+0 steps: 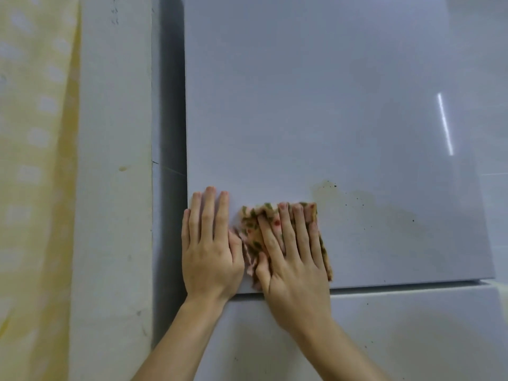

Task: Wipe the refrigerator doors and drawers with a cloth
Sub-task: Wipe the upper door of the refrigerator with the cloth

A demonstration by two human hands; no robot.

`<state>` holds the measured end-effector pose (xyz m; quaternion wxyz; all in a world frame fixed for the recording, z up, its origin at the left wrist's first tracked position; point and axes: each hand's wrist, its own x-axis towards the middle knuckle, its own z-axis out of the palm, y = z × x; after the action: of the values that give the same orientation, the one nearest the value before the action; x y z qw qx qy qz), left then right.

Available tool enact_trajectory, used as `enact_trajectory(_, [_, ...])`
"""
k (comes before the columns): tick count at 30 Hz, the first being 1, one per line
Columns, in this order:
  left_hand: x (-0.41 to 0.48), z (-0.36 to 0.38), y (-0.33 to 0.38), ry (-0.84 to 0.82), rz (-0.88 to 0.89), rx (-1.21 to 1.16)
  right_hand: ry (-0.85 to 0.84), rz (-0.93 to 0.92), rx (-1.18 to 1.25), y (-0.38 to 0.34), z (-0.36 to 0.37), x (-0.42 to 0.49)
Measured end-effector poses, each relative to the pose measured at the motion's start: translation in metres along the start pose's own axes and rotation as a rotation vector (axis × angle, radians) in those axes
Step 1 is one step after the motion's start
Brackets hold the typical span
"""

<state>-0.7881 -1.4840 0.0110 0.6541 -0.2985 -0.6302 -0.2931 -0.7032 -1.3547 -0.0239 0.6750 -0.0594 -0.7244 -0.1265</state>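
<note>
From my head camera, looking down the fridge front: my right hand (291, 259) lies flat on the cloth (251, 226), fingers straight and spread, pressing it against the door (330, 105) instead of bunching it. I judge that is so the whole folded patch rubs the panel. The cloth sits low on the door near its left edge, just above the seam (398, 284) where the drawer (412, 331) front begins.

My left hand (211, 248) is bare and also flat, fingers straight and together, palm on the door right beside the cloth at the panel's left edge. It holds nothing. I take it as a brace against the push of wiping.

Just right of the cloth, touching its upper corner, a brownish stain (327, 189) with dark specks trails off rightward — likely the next patch to scrub, and it may need firmer pressure. The drawer below shows a few specks too and looks not yet wiped.

To the left stand a pale wall (115, 160) and a yellow curtain (35, 160).
</note>
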Motion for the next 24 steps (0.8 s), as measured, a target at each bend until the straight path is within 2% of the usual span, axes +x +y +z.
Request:
enact_trajectory(4, [0.000,-0.001,0.000,-0.013,0.007,0.007,-0.011,-0.137,0.011,0.019,-0.005,-0.018])
enact_trajectory(7, [0.001,-0.003,0.002,-0.009,0.015,0.011,0.039,-0.175,-0.006,0.036,-0.009,0.015])
enact_trajectory(9, [0.001,-0.003,0.003,-0.005,0.008,0.006,0.110,-0.068,-0.020,0.042,-0.011,0.058])
enact_trajectory(11, [0.001,-0.003,0.002,-0.009,0.004,0.003,0.087,0.092,-0.012,0.042,-0.012,0.095])
enact_trajectory(13, [0.001,-0.003,0.000,-0.018,-0.001,0.002,0.071,0.170,-0.011,0.038,-0.008,0.107])
enact_trajectory(18, [0.001,-0.005,0.003,-0.020,-0.006,-0.007,0.110,0.039,-0.016,0.041,-0.004,0.032])
enact_trajectory(21, [0.002,-0.007,0.002,-0.058,-0.025,-0.042,0.048,-0.048,-0.006,0.054,-0.009,-0.021])
enact_trajectory(24, [0.002,-0.011,0.004,-0.115,-0.053,-0.090,-0.021,-0.114,-0.012,0.072,-0.019,-0.026])
